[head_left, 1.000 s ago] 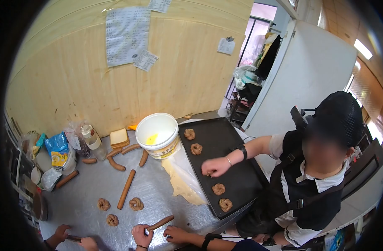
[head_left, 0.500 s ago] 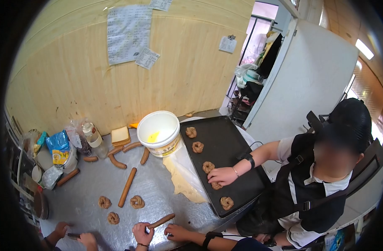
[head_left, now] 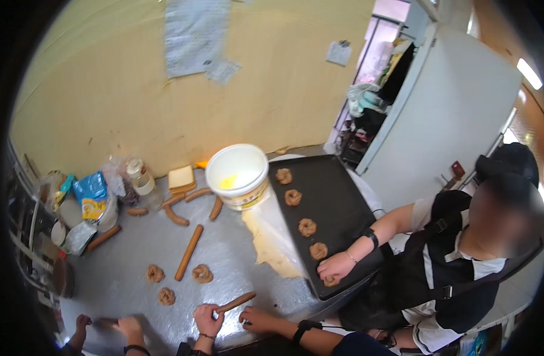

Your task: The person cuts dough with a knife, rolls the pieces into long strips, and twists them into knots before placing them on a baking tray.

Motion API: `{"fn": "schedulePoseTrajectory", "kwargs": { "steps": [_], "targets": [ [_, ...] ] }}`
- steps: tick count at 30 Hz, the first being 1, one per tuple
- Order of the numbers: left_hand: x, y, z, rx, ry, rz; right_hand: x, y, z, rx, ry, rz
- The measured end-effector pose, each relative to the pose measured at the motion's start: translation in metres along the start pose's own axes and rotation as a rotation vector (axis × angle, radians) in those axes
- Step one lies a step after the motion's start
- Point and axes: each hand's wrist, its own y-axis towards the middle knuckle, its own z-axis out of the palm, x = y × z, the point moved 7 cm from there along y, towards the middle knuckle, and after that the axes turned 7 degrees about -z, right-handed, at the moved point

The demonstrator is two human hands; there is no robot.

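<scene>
My left hand (head_left: 208,321), with a bracelet at the wrist, grips the near end of a brown dough roll (head_left: 237,301) that slants up to the right over the metal table. Right of it, my right hand (head_left: 257,320) has its fingers loosely bent and apart, with nothing in them; a black band circles that wrist. Ahead lie three twisted dough rings, one of them a dough ring (head_left: 202,273) just beyond my left hand. A long straight tan rod (head_left: 189,252), resembling a rolling pin, points away from me on the table.
Right of centre, a black baking tray (head_left: 337,193) bears several dough rings; another person's hand (head_left: 336,268) touches the nearest. A white bucket (head_left: 236,172) stands beside a pale sheet (head_left: 278,258). More dough rolls (head_left: 216,208) lie at the back. Another person's hands (head_left: 129,326) work at lower left.
The whole view has shifted with my head. The person at the tray has moved a hand from one dough ring to the nearest one. My left hand keeps hold of the dough roll.
</scene>
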Motion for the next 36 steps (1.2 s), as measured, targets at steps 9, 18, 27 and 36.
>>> {"fn": "schedulePoseTrajectory", "kwargs": {
  "steps": [9, 18, 27, 36],
  "targets": [
    [-0.006, 0.003, -0.010, 0.063, 0.007, -0.018, 0.004, -0.001, -0.005, -0.033, -0.006, -0.032],
    [0.064, 0.004, -0.051, -0.435, -1.064, -0.638, 0.029, 0.023, -0.038, -0.074, 0.422, 0.136],
    [0.065, 0.003, -0.039, -0.314, -0.816, -0.452, 0.054, 0.025, -0.055, -0.075, 0.334, 0.005],
    [-0.080, 0.013, 0.007, 0.104, -0.008, 0.285, 0.052, 0.001, -0.062, -0.487, -0.111, -0.142]
  ]
}}
